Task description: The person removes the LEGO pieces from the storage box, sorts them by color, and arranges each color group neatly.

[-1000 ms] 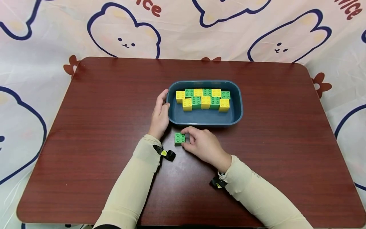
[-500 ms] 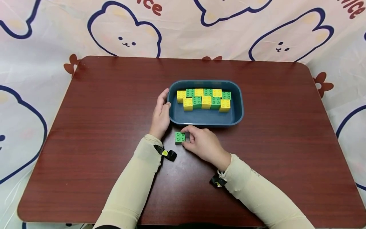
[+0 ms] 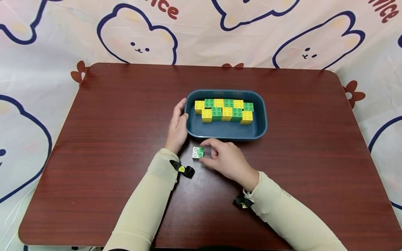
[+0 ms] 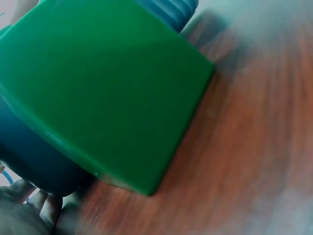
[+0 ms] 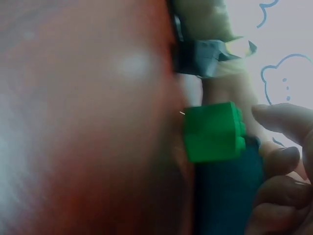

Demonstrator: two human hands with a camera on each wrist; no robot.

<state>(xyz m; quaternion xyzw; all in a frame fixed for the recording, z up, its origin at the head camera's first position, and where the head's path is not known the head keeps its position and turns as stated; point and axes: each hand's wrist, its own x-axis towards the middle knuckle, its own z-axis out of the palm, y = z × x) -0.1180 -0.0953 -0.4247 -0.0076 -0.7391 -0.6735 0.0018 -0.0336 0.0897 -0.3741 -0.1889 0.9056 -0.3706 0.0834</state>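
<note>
On a dark red-brown, wood-grained worktop (image 3: 125, 139) with rounded corners, a single square green plastic toy brick (image 3: 198, 153) is placed studs upward, just outside the near wall of a rounded rectangular dark-blue tray (image 3: 216, 131). Its upper face is partly whitened by glare. The brick is approached at its right-hand side by the right hand (image 3: 232, 159), whose thumb and index finger are curved and held well parted; in the blurred right wrist view, a narrow gap is seen between these fingertips and the studs, and nothing is gripped. The left hand (image 3: 176, 130) is laid against the left end of the tray, its index finger extended along the outer wall and its thumb set at the rim; its lower fingers are largely hidden in the head view. Within the tray, eleven bricks are arranged in two staggered rows, a back row (image 3: 218, 103) of six and a front row (image 3: 226, 114) of five, with yellow and green alternated in each. The left wrist view is largely filled by a smooth face of the single brick. Both forearms are covered by pale cream fabric sleeves (image 3: 142, 202).
</note>
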